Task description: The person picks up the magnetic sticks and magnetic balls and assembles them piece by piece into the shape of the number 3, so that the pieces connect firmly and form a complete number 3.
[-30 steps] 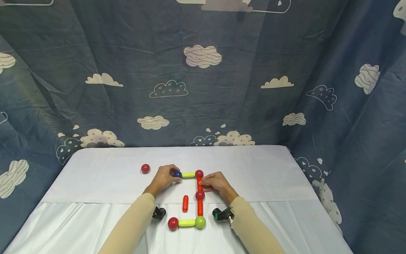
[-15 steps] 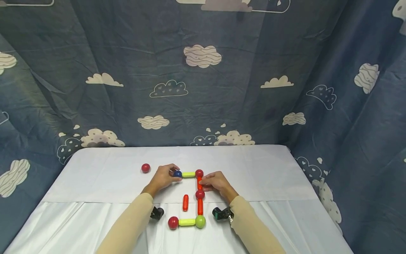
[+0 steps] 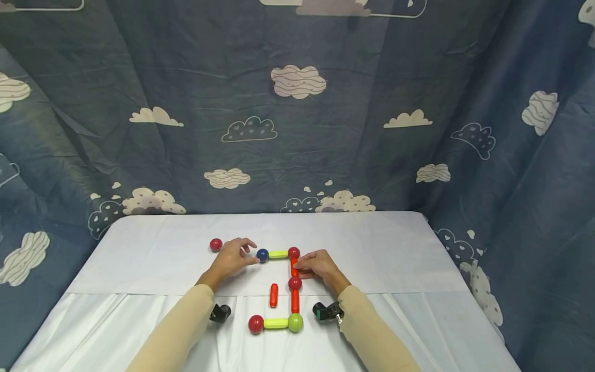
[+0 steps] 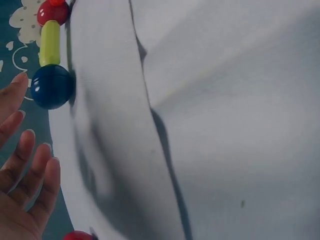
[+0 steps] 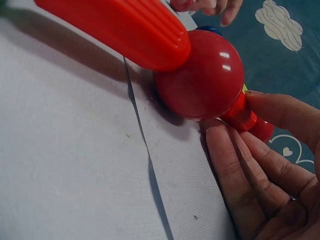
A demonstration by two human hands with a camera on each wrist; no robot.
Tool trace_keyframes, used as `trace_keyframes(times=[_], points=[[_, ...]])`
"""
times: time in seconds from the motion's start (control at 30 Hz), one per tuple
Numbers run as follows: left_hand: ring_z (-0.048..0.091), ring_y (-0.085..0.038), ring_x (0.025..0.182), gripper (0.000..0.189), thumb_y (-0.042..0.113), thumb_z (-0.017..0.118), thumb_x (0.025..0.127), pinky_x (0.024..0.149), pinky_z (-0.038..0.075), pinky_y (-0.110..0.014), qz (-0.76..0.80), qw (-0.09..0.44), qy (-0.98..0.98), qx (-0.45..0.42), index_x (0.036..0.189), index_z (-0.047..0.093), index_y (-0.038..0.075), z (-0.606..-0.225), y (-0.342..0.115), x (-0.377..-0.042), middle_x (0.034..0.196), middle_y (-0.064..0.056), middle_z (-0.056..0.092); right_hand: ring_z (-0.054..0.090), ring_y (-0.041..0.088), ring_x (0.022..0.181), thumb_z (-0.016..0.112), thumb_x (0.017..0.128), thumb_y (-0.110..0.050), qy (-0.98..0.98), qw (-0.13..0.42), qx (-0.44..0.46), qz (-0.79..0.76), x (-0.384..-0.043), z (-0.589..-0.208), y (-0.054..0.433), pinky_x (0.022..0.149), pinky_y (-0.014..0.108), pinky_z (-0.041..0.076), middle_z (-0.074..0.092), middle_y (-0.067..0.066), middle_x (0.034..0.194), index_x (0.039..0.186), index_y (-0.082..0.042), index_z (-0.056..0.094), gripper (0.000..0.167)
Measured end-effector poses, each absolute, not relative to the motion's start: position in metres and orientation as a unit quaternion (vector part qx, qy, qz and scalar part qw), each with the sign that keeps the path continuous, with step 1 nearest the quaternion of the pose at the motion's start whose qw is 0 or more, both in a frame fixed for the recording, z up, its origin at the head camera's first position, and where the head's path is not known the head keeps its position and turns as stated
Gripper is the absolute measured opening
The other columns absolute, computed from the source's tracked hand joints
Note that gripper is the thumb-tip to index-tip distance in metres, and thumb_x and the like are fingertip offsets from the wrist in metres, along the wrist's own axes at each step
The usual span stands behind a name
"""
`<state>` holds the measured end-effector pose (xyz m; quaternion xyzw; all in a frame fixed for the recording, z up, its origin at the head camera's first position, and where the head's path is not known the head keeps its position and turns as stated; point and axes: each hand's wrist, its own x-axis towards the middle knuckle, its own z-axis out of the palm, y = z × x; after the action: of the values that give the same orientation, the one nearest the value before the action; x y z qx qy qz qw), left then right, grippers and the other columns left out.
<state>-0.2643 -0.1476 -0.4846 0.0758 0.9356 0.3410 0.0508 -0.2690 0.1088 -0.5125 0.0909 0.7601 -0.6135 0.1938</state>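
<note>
My left hand [image 3: 231,257] is just left of the blue ball [image 3: 262,255], fingers spread and holding nothing; the left wrist view shows a gap between fingers and ball. The blue ball joins a yellow-green rod [image 3: 278,254] that ends at a red corner ball [image 3: 294,252]. From there a red rod [image 3: 294,271] runs toward me, pinched by thumb and fingers of my right hand [image 3: 319,265]. Below it come a red middle ball [image 3: 295,283], another red rod [image 3: 295,301] and a green ball [image 3: 295,323]. A second yellow-green rod [image 3: 276,323] links that to a red end ball [image 3: 256,324].
One loose red rod [image 3: 273,295] lies inside the bracket-shaped chain. A separate red ball [image 3: 216,245] sits beyond my left hand. White cloth [image 3: 372,248] covers the table, with a seam across it; a dark blue cloud-patterned curtain [image 3: 344,129] hangs behind.
My left hand has let go of the blue ball and drawn back to the left, its fingers opening. The right hand keeps its pinch on the red rod.
</note>
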Motion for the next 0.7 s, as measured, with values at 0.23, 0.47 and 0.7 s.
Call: trace_keyframes(times=[0.23, 0.47, 0.7], points=[[0.052, -0.014, 0.073, 0.032, 0.020, 0.081, 0.077, 0.067, 0.044, -0.030, 0.292, 0.066, 0.941, 0.158, 0.104, 0.068, 0.011, -0.471, -0.145, -0.255, 0.081, 0.001, 0.057, 0.068, 0.015, 0.065, 0.077, 0.078, -0.003, 0.759, 0.192, 0.091, -0.616, -0.270, -0.514, 0.110, 0.061, 0.029, 0.056, 0.070, 0.009, 0.078, 0.094, 0.005, 0.069, 0.020], [0.056, -0.014, 0.081, 0.027, 0.018, 0.080, 0.079, 0.073, 0.048, -0.033, 0.245, 0.114, 0.929, 0.251, 0.103, 0.068, 0.014, -0.468, -0.138, -0.240, 0.088, 0.003, 0.061, 0.068, 0.016, 0.066, 0.077, 0.078, -0.003, 0.757, 0.193, 0.086, -0.619, -0.269, -0.513, 0.110, 0.061, 0.030, 0.056, 0.070, 0.010, 0.079, 0.096, 0.006, 0.068, 0.021], [0.055, -0.015, 0.089, 0.033, 0.012, 0.080, 0.076, 0.080, 0.047, -0.034, 0.284, 0.185, 0.894, 0.293, 0.106, 0.067, 0.018, -0.472, -0.132, -0.230, 0.096, 0.005, 0.059, 0.068, 0.016, 0.065, 0.076, 0.079, -0.002, 0.757, 0.195, 0.085, -0.618, -0.267, -0.511, 0.110, 0.060, 0.030, 0.056, 0.070, 0.011, 0.080, 0.097, 0.007, 0.068, 0.021]])
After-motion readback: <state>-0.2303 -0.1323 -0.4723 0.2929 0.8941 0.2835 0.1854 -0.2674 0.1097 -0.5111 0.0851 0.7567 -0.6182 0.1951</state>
